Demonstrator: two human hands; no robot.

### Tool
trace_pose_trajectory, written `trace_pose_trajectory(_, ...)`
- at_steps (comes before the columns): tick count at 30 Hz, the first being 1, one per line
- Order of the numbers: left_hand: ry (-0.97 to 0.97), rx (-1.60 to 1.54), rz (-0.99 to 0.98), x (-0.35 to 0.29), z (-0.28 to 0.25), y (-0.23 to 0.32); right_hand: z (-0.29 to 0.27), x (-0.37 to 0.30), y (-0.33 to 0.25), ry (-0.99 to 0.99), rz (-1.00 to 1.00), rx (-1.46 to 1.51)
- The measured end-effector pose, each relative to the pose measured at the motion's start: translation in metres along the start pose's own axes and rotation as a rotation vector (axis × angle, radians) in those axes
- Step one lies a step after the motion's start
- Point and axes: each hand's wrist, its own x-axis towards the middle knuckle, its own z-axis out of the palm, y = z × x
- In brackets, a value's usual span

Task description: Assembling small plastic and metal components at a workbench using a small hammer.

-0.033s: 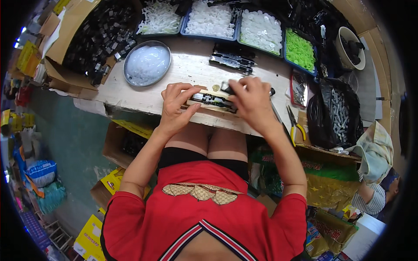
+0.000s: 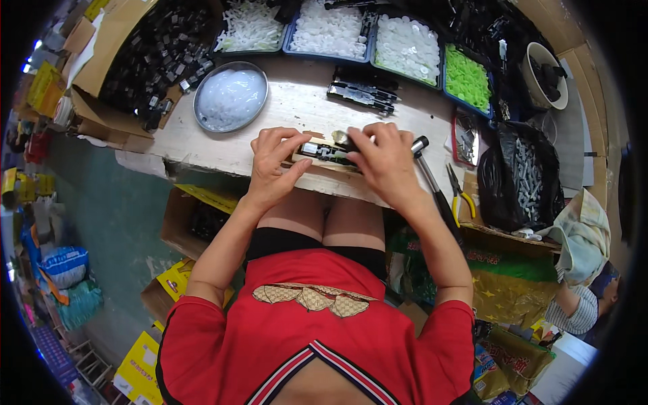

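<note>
On the near edge of the bench a long, narrow black casing [image 2: 324, 152], with white and metal parts inside, lies in a pale wooden holder [image 2: 332, 164]. My left hand [image 2: 275, 162] grips its left end, thumb on the near side and fingers on the far side. Over the right end is my right hand [image 2: 383, 158], its fingers closed on a black piece [image 2: 347, 141] that is mostly hidden. Just right of that hand lies a hammer [image 2: 420, 144] with a metal head, its dark handle running toward me past my forearm.
Behind sit a round dish of clear, whitish stuff [image 2: 231, 98], several black casings [image 2: 363, 96] and trays of white and green parts [image 2: 466, 79]. Yellow-handled pliers [image 2: 463, 196] and a black bag of metal parts [image 2: 528, 172] are at right. A carton of black parts [image 2: 162, 54] stands left.
My right hand has shifted slightly left and lower over the casing, with the black piece in its fingers. More of the hammer shows beside it. My left hand stays put.
</note>
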Motion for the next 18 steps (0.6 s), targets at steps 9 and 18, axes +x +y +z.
trace_pose_trajectory(9,-0.008,-0.022,-0.046,-0.003,-0.008,-0.006,0.03,0.014,-0.031,-0.066,-0.018,0.043)
trace_pose_trajectory(18,-0.11,0.014,-0.003,0.008,-0.003,-0.01,0.032,0.013,-0.03,-0.094,-0.006,0.066)
